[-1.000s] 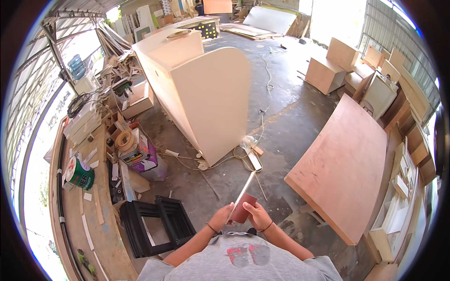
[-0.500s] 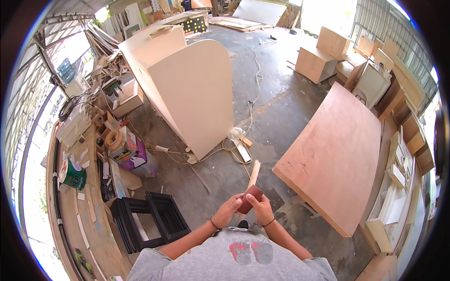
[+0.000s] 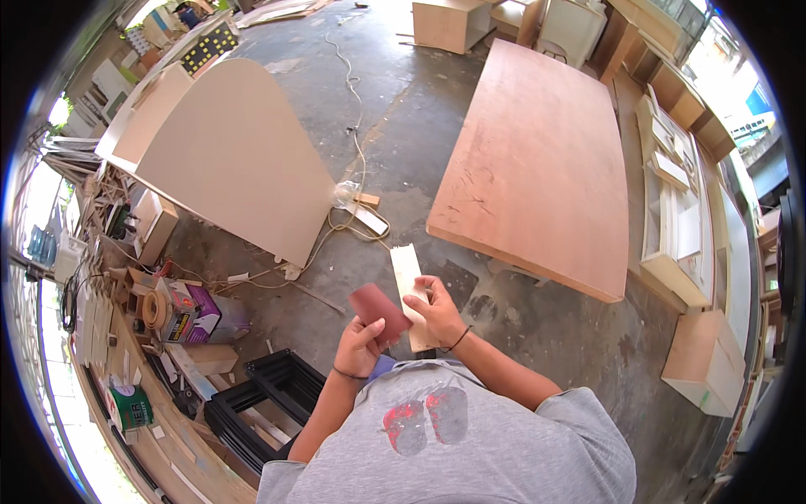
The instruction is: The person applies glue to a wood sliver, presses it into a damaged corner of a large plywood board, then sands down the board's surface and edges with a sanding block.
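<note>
Red-brown, a thin sheet [image 3: 374, 307] is gripped in the left hand [image 3: 359, 348]. The right hand [image 3: 440, 314] grips a pale strip of wood [image 3: 406, 266] just beside the sheet. Both are in front of the grey shirt [image 3: 512, 449], above the floor [image 3: 529, 340]. Black frames [image 3: 275, 393] are on the left, and a big board [image 3: 541, 160] is on the right

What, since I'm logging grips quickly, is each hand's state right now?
Left hand: closed, holding a reddish-brown, rectangular, sandpaper-like sheet.
Right hand: closed, holding a flat, pale wooden strip.
</note>
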`<state>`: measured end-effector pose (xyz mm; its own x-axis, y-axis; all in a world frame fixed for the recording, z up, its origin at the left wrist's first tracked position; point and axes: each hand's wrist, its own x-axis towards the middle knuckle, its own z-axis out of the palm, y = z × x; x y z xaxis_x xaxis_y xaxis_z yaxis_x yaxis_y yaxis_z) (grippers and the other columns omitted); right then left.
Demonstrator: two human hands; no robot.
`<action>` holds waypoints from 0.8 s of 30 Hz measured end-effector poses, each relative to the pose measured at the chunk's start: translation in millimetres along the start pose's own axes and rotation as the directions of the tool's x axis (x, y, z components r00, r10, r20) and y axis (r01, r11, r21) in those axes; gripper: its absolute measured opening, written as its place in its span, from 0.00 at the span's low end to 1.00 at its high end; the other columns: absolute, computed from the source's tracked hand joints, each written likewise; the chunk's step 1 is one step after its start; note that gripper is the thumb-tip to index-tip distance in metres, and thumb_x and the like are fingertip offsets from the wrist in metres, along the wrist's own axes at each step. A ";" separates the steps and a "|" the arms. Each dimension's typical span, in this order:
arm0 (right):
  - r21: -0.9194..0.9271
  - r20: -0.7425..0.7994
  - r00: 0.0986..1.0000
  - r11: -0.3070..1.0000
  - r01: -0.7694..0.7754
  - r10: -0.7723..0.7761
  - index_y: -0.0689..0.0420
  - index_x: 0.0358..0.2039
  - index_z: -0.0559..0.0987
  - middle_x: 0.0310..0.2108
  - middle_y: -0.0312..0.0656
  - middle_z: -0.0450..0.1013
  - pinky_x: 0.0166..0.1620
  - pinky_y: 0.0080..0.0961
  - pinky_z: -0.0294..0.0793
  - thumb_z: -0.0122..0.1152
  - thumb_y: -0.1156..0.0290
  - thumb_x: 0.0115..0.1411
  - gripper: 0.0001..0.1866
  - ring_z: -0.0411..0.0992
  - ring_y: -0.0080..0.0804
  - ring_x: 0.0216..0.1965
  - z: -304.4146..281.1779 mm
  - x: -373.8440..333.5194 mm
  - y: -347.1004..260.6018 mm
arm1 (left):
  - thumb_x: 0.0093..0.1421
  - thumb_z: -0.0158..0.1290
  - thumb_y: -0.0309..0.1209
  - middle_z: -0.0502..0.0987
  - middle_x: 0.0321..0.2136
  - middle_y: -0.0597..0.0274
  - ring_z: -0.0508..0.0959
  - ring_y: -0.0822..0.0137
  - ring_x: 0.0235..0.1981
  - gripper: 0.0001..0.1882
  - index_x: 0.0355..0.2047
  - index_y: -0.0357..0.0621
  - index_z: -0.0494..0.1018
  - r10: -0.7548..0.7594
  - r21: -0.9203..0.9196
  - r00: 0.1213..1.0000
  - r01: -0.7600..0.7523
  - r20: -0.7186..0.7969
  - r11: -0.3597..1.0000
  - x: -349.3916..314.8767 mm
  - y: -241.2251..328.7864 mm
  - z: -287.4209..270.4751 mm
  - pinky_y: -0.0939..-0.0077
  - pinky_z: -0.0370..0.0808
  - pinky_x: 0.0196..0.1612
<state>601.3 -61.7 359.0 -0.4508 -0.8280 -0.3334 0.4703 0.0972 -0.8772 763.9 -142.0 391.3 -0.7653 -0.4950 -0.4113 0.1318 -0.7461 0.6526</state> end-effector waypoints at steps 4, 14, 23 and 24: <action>0.022 -0.070 0.997 1.000 0.020 -0.018 0.57 0.55 0.57 0.38 0.41 0.70 0.37 0.23 0.74 0.61 0.78 0.55 0.31 0.71 0.24 0.37 -10.7 -11.1 -12.6 | 0.58 0.55 0.30 0.75 0.40 0.62 0.78 0.69 0.39 0.19 0.49 0.43 0.65 0.009 -0.001 0.999 -0.010 -0.047 1.000 14.6 -2.7 -5.1 0.72 0.77 0.39; -0.032 0.014 0.996 0.996 0.083 -0.082 0.55 0.51 0.63 0.43 0.37 0.68 0.37 0.23 0.73 0.56 0.76 0.58 0.21 0.72 0.24 0.36 -27.6 -16.1 -25.8 | 0.57 0.56 0.32 0.74 0.42 0.64 0.77 0.71 0.40 0.27 0.55 0.48 0.60 0.038 -0.091 0.999 -0.035 0.034 0.995 16.2 5.1 3.8 0.76 0.74 0.37; 0.060 0.162 0.973 0.986 0.155 -0.162 0.57 0.59 0.59 0.46 0.38 0.68 0.48 0.21 0.70 0.46 0.76 0.64 0.23 0.68 0.22 0.47 9.1 -13.1 -13.4 | 0.60 0.53 0.35 0.72 0.46 0.62 0.73 0.69 0.46 0.28 0.59 0.46 0.56 0.024 0.072 0.999 -0.028 0.045 0.997 28.0 -19.9 -6.0 0.73 0.70 0.46; 0.070 0.216 0.965 0.988 0.140 -0.152 0.57 0.59 0.59 0.47 0.38 0.67 0.49 0.21 0.70 0.45 0.77 0.64 0.22 0.67 0.21 0.48 7.2 -13.0 -14.0 | 0.60 0.53 0.35 0.71 0.47 0.61 0.72 0.69 0.47 0.29 0.59 0.45 0.55 0.072 0.071 0.997 -0.072 0.002 0.995 27.1 -20.8 -3.9 0.71 0.69 0.48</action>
<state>606.1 -56.3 378.1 -0.3430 -0.9325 -0.1134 0.4541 -0.0589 -0.8890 742.9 -141.7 364.1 -0.7549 -0.5467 -0.3623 0.1413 -0.6750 0.7242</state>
